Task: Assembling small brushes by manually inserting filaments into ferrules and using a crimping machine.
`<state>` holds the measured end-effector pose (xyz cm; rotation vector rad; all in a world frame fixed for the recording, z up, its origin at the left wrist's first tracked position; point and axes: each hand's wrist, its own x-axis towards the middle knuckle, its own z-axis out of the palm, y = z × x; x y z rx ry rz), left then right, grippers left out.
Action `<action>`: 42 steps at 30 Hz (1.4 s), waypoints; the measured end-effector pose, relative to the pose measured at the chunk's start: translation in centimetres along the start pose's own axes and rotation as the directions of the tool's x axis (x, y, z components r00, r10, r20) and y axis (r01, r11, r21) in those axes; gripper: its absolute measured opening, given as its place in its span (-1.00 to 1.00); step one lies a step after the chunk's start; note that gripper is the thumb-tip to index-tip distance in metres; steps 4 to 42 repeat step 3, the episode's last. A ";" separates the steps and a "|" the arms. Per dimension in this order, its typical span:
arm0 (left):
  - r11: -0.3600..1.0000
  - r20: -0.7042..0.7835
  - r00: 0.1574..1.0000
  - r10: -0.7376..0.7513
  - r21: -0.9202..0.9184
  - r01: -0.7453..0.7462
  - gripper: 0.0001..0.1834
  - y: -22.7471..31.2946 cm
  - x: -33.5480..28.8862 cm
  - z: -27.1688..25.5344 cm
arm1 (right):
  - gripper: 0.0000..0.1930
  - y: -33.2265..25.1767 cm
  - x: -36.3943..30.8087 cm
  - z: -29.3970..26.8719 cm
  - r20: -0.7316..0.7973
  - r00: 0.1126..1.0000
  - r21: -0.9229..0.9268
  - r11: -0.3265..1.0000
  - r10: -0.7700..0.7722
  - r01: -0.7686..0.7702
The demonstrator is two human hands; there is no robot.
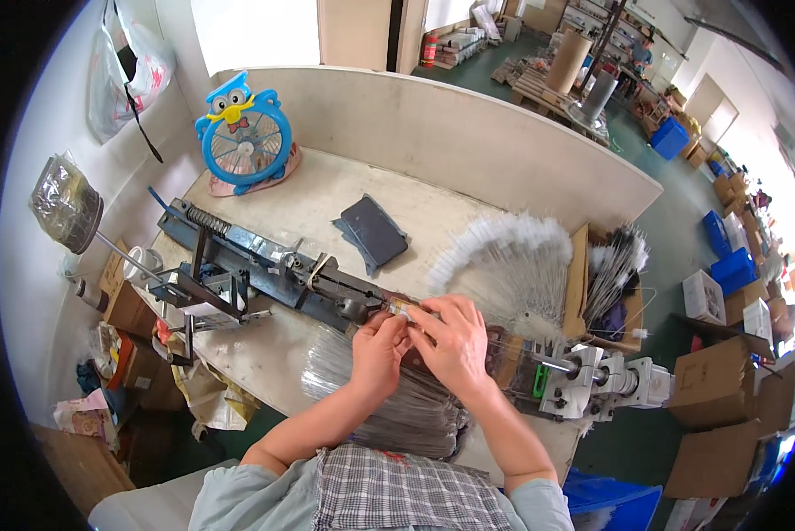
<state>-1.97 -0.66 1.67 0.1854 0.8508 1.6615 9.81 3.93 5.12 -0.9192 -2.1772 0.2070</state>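
My left hand (378, 354) is closed in a pinch at the end of a long dark metal bench machine (313, 283). Beside it, my right hand (455, 341) has its fingers bent and pressed together at the same spot. A small pale piece (399, 308) shows at the fingertips; what exactly they grip is too small to make out. Below my hands lies a thick bundle of thin wires (406, 416), partly under my forearms. Thin wire brushes with white tufts (504, 252) fan out beyond my right hand.
A wooden box (578, 283) of more wire brushes stands at the right, near a metal chuck unit (605, 382). A dark flat block (375, 232) and a blue fan (245, 146) sit farther back. A low partition (415, 128) edges the table; a bag-wrapped lamp (65, 203) leans left.
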 end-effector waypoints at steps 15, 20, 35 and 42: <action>0.999 0.046 0.998 -0.033 -0.003 0.033 -0.85 0.0 0.0 -0.8 | -0.70 0.1 -0.3 0.5 0.043 0.999 -0.009 1.000 0.023 -0.023; 0.999 0.046 0.998 -0.033 -0.003 0.033 -0.85 0.0 0.0 -0.8 | -0.70 0.1 -0.3 0.5 0.043 0.999 -0.009 1.000 0.023 -0.023; 0.999 0.046 0.998 -0.033 -0.003 0.033 -0.85 0.0 0.0 -0.8 | -0.70 0.1 -0.3 0.5 0.043 0.999 -0.009 1.000 0.023 -0.023; 0.999 0.046 0.998 -0.033 -0.003 0.033 -0.85 0.0 0.0 -0.8 | -0.70 0.1 -0.3 0.5 0.043 0.999 -0.009 1.000 0.023 -0.023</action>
